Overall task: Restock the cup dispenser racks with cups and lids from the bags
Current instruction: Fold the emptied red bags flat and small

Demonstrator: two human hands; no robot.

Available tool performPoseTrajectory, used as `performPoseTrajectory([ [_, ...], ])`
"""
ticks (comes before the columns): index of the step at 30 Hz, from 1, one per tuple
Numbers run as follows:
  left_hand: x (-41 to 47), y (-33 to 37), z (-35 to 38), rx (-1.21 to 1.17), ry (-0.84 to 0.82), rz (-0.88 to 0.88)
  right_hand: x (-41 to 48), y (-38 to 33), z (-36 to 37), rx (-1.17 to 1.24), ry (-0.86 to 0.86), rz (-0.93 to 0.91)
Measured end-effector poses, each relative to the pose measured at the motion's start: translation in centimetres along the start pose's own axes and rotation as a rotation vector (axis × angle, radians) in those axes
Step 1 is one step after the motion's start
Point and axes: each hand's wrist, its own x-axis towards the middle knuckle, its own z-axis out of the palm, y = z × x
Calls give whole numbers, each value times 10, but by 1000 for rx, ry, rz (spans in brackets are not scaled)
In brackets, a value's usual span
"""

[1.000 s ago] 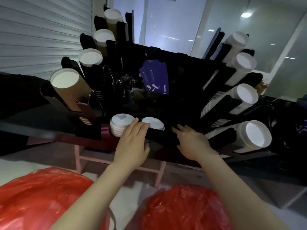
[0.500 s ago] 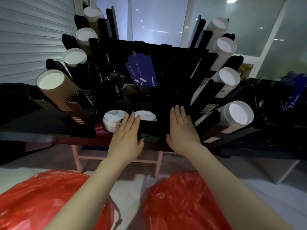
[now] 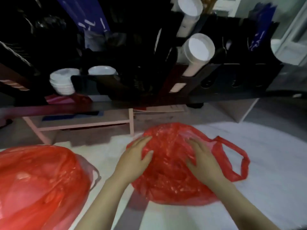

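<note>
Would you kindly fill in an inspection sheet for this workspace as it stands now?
Surface: white cloth-like surface, under both bags.
Job's things: crumpled red plastic bag in the middle; second red plastic bag at lower left; black dispenser rack holding white cup stacks and white lid stacks.
Clutter: pink frame below the rack.
Grippers: left hand and right hand rest on the middle bag, fingers straight.
Cables: nothing seen.
Surroundings: glass panel at upper right.

Both hands have left the front of the black cup dispenser rack (image 3: 132, 83) and come down to the crumpled red plastic bag (image 3: 171, 180) nearer the person. The left hand (image 3: 132, 161) and right hand (image 3: 203, 161) now rest on its top, fingers straight, and the view has tilted downward.
</note>
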Motion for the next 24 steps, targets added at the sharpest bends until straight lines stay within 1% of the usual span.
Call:
performPoseTrajectory([
  [3,-10,2,30,0,-148,-25,-35,25,8,-86,-129,102],
  [4,-14,2,41,36,-204,-37,-45,31,11,-118,-191,120],
  [6,-23,4,64,165,-307,-81,-60,43,19,-258,-282,122],
  [8,-33,8,84,203,-327,-149,-71,50,24,-394,-338,112],
  [9,-37,12,93,182,-299,-184,-74,54,23,-416,-314,97],
  [11,-41,20,107,168,-241,-247,-74,69,19,-387,-168,34],
  [13,-42,27,121,190,-227,-292,-71,93,11,-391,22,-77],
  [15,-44,37,135,215,-195,-319,-71,119,0,-356,153,-231],
  [17,-43,52,150,165,-57,-358,-75,142,-8,-296,242,-354],
  [18,-41,64,158,126,13,-382,-76,151,-14,-251,266,-373],
  [19,-37,77,167,77,66,-401,-78,159,-20,-207,262,-358],
  [21,-28,109,187,-25,93,-379,-79,171,-35,-111,169,-228],
  [22,-25,126,197,-68,60,-345,-79,176,-43,-49,72,-118],
  [24,-28,156,220,-154,-80,-299,-83,188,-51,49,-153,82],
])
